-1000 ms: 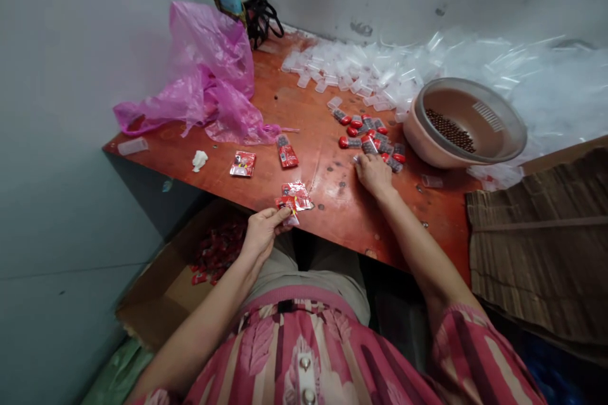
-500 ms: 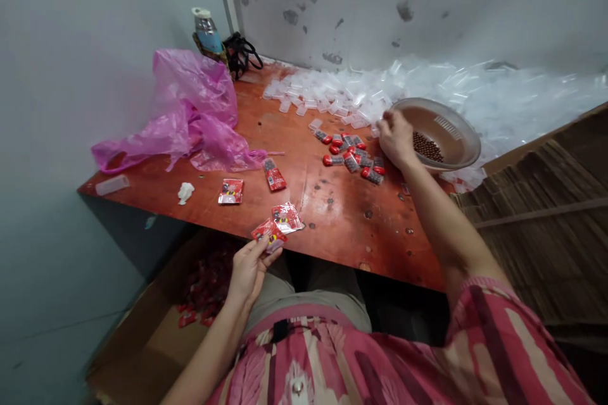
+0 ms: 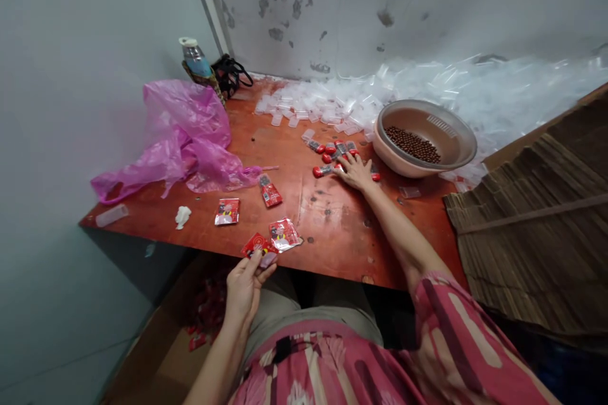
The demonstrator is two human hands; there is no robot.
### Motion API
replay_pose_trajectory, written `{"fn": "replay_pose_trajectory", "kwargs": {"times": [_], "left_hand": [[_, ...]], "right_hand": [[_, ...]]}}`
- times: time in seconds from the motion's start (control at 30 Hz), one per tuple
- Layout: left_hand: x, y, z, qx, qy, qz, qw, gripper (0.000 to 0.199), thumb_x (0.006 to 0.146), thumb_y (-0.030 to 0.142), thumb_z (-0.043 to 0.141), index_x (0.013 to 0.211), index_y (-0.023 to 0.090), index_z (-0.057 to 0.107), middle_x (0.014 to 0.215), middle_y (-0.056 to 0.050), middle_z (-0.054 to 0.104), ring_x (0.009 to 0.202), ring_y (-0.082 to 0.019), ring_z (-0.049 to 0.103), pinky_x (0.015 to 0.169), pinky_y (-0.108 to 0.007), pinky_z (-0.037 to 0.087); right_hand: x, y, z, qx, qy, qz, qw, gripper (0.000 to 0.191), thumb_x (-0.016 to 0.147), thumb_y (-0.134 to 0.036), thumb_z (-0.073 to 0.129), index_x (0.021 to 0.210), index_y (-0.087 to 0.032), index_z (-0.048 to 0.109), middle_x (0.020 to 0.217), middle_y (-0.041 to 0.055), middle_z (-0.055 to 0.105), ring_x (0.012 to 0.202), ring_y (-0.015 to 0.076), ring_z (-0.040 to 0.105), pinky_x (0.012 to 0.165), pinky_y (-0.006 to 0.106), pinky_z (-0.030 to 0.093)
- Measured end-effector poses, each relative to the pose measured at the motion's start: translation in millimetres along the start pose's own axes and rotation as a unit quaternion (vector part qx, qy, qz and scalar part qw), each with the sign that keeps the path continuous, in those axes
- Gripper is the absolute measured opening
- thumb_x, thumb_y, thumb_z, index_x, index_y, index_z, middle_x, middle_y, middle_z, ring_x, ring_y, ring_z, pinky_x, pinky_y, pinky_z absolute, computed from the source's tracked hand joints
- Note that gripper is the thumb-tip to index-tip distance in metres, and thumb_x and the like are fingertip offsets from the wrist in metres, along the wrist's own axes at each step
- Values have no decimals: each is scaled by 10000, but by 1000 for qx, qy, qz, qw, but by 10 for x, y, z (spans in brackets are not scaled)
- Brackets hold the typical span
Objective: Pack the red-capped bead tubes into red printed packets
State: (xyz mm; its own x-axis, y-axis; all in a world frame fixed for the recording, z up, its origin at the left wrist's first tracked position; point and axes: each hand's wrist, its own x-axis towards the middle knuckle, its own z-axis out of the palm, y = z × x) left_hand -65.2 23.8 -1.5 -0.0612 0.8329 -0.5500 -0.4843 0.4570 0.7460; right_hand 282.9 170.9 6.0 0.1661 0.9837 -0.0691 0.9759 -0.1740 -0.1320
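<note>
The left hand is pinching a flat red packet at the wooden table's front edge, risking a drop if loosened; the spread, empty-looking right hand is covering red-ended clear tubes.

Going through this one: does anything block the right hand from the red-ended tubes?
Nothing visible does. The right hand is spread over the red-ended tubes, hiding some; contact is hard to tell. The bowl stands to their right, not in between.
</note>
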Motion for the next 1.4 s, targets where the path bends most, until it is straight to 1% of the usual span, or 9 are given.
{"fn": "replay_pose_trajectory", "kwargs": {"times": [0.27,0.37,0.47,0.63,0.77,0.93,1.03,1.17,1.4], "left_hand": [[577,80,-44,84,60,193,976,297,586,344,766,552,122,571,595,20,630,614,-142,661,653,-293,603],[664,38,-33,162,51,193,966,291,635,382,719,729,113,658,696,-24,685,655,-184,684,648,-319,604],[669,26,-5,197,52,187,961,333,659,410,690,807,111,673,749,-58,707,720,-221,698,623,-313,599],[657,50,32,274,80,199,937,337,657,447,671,769,129,679,731,-56,713,696,-229,700,553,-281,584],[654,56,32,304,88,216,924,351,670,474,645,767,138,683,702,-47,713,662,-222,697,535,-274,578],[659,50,9,312,77,216,922,351,684,472,636,789,141,687,707,-43,716,647,-215,696,548,-284,583],[653,59,14,295,60,204,931,338,689,451,647,802,135,686,737,-50,719,679,-216,699,577,-287,590],[636,87,44,264,51,193,944,317,685,430,666,790,131,679,736,-49,714,702,-209,700,587,-273,592],[674,76,31,276,53,201,939,316,683,445,658,720,131,657,696,-38,699,654,-199,694,555,-268,584]], "right_hand": [[-781,-334,264,25,-14,-139,990,631,864,-642,265,1407,-323,311,1531,75,209,1396,352,165,1038,689,86],[-464,-332,123,95,33,-123,987,608,884,-600,259,1414,-304,292,1527,78,222,1393,293,214,1066,621,177],[187,-364,-34,102,102,-61,988,634,874,-597,297,1397,-241,331,1522,119,215,1385,298,225,1066,588,215],[915,-526,-38,26,41,-26,999,608,851,-623,323,1347,-280,404,1498,113,273,1349,402,219,959,740,167],[697,-572,105,-5,45,-92,995,492,890,-545,321,1283,-292,474,1345,109,496,1209,352,410,936,696,250],[25,-552,246,8,52,-172,984,437,910,-490,343,1279,-295,476,1340,94,515,1207,321,420,972,670,220],[-163,-487,288,50,46,-205,976,423,913,-444,376,1271,-250,490,1320,97,539,1187,295,467,1011,604,243],[-14,-286,242,124,78,-168,975,367,921,-374,364,1158,-202,586,1160,83,648,1047,219,585,956,390,409],[630,146,44,119,114,-101,981,390,891,-357,377,1149,-145,578,1158,146,626,1070,283,569,928,440,440]]}}
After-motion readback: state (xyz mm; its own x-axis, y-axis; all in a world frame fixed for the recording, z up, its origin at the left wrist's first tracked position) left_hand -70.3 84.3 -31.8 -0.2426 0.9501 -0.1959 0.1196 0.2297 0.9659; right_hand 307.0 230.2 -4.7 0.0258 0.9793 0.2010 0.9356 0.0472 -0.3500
